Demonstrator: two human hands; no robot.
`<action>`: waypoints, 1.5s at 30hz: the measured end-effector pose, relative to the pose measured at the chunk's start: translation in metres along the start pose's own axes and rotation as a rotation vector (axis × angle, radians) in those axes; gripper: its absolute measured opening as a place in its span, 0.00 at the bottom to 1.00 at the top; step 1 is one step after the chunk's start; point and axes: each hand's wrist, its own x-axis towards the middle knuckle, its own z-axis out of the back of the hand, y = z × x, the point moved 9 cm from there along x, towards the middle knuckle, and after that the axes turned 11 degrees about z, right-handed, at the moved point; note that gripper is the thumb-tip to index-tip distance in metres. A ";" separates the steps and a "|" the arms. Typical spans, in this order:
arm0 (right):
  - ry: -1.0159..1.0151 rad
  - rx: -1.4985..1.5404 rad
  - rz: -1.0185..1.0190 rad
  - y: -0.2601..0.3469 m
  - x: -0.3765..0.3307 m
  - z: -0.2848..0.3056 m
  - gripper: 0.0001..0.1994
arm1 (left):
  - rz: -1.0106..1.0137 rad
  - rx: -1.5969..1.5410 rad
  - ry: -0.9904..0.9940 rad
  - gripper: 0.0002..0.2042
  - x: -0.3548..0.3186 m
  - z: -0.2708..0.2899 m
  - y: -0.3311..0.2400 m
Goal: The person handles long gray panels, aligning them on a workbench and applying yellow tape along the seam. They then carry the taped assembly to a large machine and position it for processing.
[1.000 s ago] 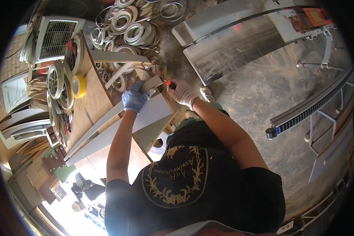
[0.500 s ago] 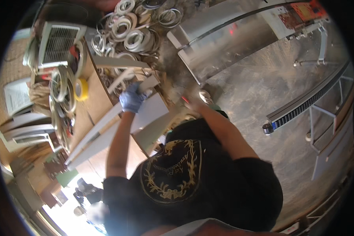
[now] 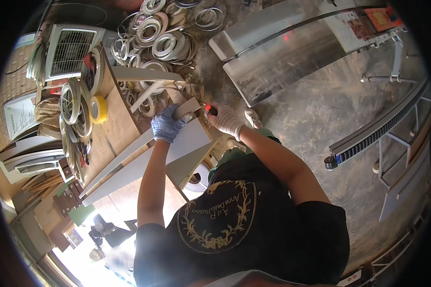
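Note:
My left hand [image 3: 166,124], in a blue-and-white glove, is closed round a narrow grey panel strip [image 3: 188,108] above the workbench. In a striped pale glove, my right hand [image 3: 226,119] grips a small red-and-black handled tool [image 3: 209,110] at the far end of that strip. The tool's tip is too small to make out, so its exact kind cannot be told. Below my left hand lies a wider light-grey panel [image 3: 189,139], angled along the bench beside a long pale strip [image 3: 115,164].
Coils of edge banding [image 3: 165,45] are heaped beyond the bench [image 3: 111,126]. A yellow tape roll [image 3: 98,109] stands on the left among more coils. At the upper right is a long metal machine table [image 3: 282,57]; a roller conveyor [image 3: 378,126] runs along the right.
My right hand has swung up and left, bringing the red-and-black tool to the end of the strip. My left hand has shifted slightly right with the strip.

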 end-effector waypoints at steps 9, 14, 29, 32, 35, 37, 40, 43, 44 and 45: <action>0.018 0.964 -0.597 -0.065 -0.066 -0.033 0.10 | -0.095 0.007 -0.132 0.25 -0.010 0.021 -0.019; -0.023 1.005 -0.361 0.024 -0.025 0.011 0.14 | -0.153 -0.169 -0.274 0.20 -0.027 0.043 -0.029; 0.098 0.840 -0.235 0.043 -0.001 -0.002 0.18 | -0.282 -0.140 -0.344 0.17 -0.051 0.051 -0.020; 0.193 0.761 -0.203 0.053 -0.002 -0.008 0.18 | -0.317 -0.172 -0.220 0.20 -0.061 0.050 -0.001; 0.170 0.700 -0.126 0.056 0.000 -0.009 0.18 | -0.339 -0.079 -0.186 0.20 -0.067 0.056 0.013; 0.133 0.728 -0.106 0.054 -0.002 -0.011 0.17 | -0.201 -0.011 -0.222 0.20 -0.067 0.061 0.041; 0.085 0.834 -0.126 0.048 -0.008 -0.020 0.17 | -0.071 0.062 -0.131 0.18 -0.061 0.056 0.075; 0.041 0.856 -0.120 0.047 -0.008 -0.022 0.19 | 0.008 -0.003 0.063 0.16 -0.050 0.036 0.088; 0.029 0.859 -0.123 0.048 -0.010 -0.021 0.19 | 0.009 -0.021 0.043 0.16 -0.049 0.035 0.087; 0.016 0.863 -0.128 0.052 -0.014 -0.019 0.19 | 0.009 -0.039 0.026 0.16 -0.051 0.035 0.084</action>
